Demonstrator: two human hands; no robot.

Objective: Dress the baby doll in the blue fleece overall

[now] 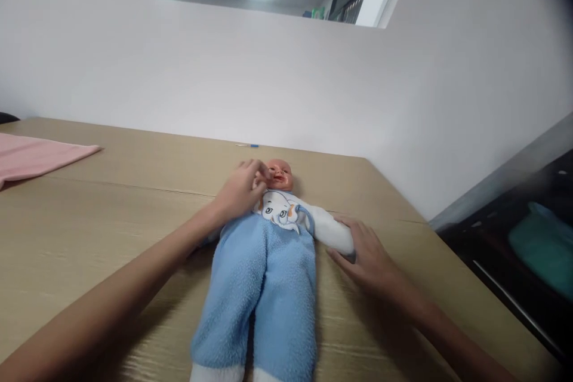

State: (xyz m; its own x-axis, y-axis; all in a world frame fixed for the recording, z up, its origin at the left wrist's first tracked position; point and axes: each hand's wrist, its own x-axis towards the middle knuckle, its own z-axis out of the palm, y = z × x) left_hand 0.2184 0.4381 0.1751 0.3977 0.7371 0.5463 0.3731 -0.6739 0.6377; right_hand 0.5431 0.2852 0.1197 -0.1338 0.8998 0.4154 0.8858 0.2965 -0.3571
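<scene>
A: Which way is the doll (266, 256) pointing?
B: It's lying face up on the table (111, 221), its head (280, 174) pointing just past 12 o'clock and its legs (250, 310) running down between 6 and 7, so the long axis is stretching away from the wearer.

A: What's hard to make out?
B: The left hand (244, 188) is covering one side of the face and the collar. The doll's arm on that side is mostly hiding behind the left forearm (152, 262), the end of the other sleeve is disappearing into the right hand (369, 253), and the bottom edge is cutting off the feet. Over at 10 o'clock, the left edge is cropping a pink cloth (40, 155).

A: And the grip?
B: The right hand is loosely bracketing the white sleeve (331, 231) between thumb and fingers; the torso is lying at 9 o'clock from it. The left hand is curling half closed by the cheek, with the head at about 2 o'clock and the body at 5. I can't tell whether its fingertips are pinching anything.
</scene>
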